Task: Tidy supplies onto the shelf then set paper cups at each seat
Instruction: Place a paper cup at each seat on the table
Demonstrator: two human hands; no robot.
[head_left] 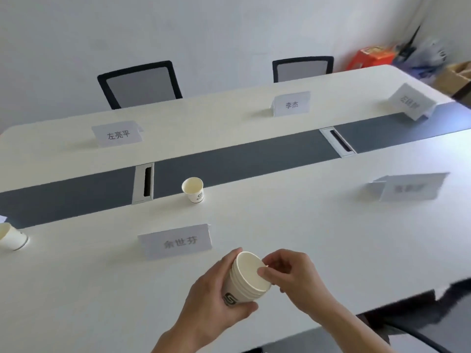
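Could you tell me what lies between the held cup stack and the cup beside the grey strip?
Head view: one name card, just left of the direct line; otherwise bare table.

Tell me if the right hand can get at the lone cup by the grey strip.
Probably yes: the name card sits left of the path to the cup, though the right hand pinches the stack.
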